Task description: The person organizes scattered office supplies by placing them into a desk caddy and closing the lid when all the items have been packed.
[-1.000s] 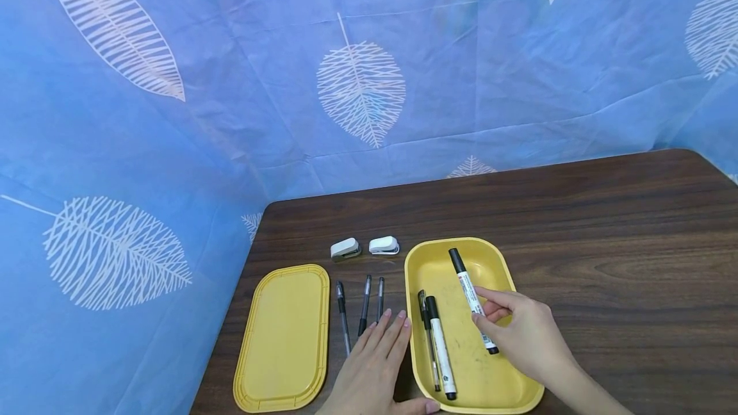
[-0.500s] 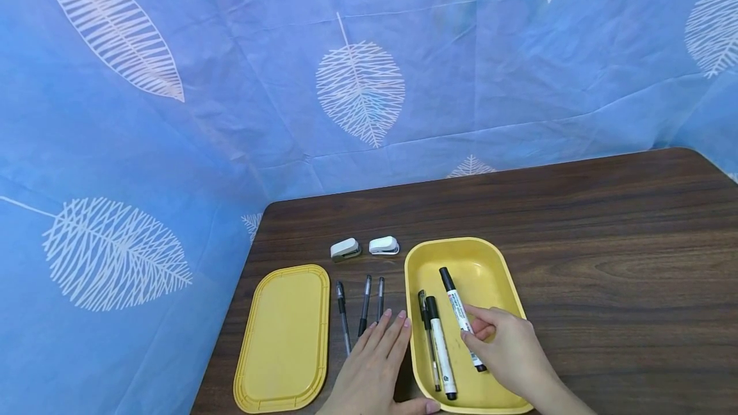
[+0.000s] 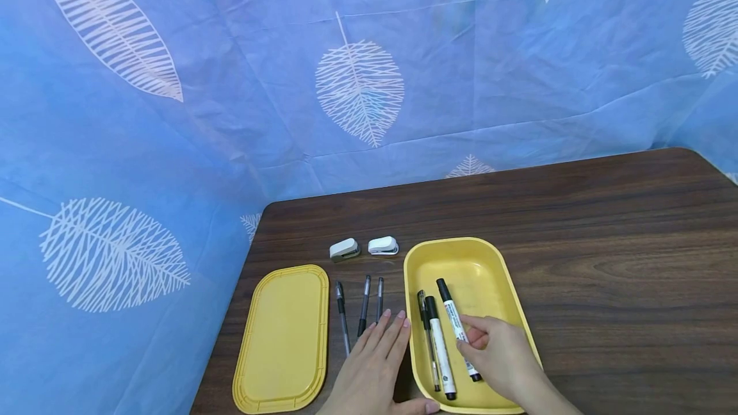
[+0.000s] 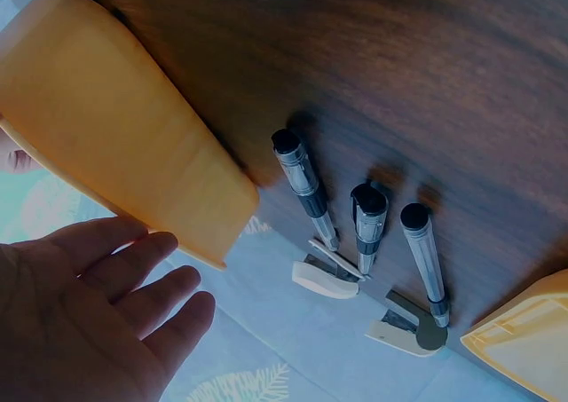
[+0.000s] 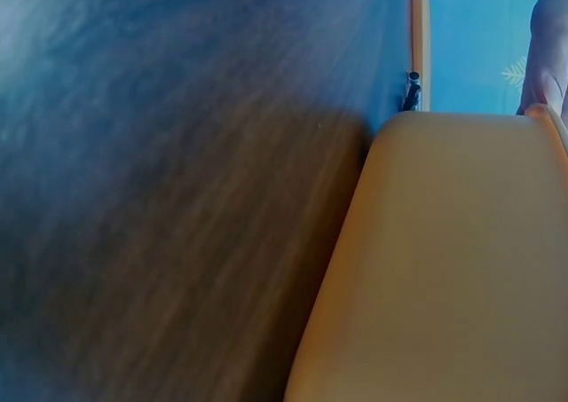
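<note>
A white cylindrical plastic marker with a black cap and dark printing (image 3: pixel 452 316) is held within the near half of a yellow rectangular plastic box with rounded corners (image 3: pixel 481 277), with its cap pointed to the far left. It is pinched between the thumb and fingers of the right hand (image 3: pixel 501 352), around the middle of the barrel. Whether the box floor is touched by it cannot be told.

The marker can be judged light, stiff and hard to break; its smooth round barrel may be slippery and prone to rolling. It is best taken across the middle of the barrel, where balance is likely, rather than by the cap, which might be pulled loose.

The left hand (image 3: pixel 369 369) is laid with fingers extended and relaxed beside the left wall of the box, nothing being grasped. A second white marker with a black cap (image 3: pixel 441 344) and a clear-barrelled pen with a black cap (image 3: pixel 429 342) are seen lying along the left side inside.

Compared with a second ago, the held marker has been brought left and nearer, closer to the second marker. The left hand, the box and the two items lying in it have been left essentially unmoved.
</note>
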### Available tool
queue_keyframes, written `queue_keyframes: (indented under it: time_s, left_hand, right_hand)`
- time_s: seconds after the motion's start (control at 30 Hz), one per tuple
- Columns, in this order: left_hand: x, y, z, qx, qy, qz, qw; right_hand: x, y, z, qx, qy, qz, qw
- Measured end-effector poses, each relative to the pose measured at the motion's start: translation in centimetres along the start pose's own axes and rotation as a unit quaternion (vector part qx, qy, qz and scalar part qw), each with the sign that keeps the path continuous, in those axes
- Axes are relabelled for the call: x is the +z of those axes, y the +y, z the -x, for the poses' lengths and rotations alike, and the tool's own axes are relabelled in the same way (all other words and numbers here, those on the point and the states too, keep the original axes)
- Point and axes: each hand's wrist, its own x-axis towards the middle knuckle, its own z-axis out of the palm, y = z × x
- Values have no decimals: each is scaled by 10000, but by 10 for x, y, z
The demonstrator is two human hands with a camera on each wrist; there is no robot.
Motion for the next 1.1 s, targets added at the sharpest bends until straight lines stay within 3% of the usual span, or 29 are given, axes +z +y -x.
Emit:
queue_keyframes:
  time_s: [0.47,0.8,1.1]
  left_hand:
    - [1,0,0,-11,-56,-11,10000]
    - [3,0,0,45,110,-122,9999]
    - [2,-1,0,31,33,-17,10000]
  right_hand:
    - [6,0,1,107,-138,227,9996]
    - [8,1,0,-62,-156,291,9994]
    - [14,2,-1,-103,-345,431,9984]
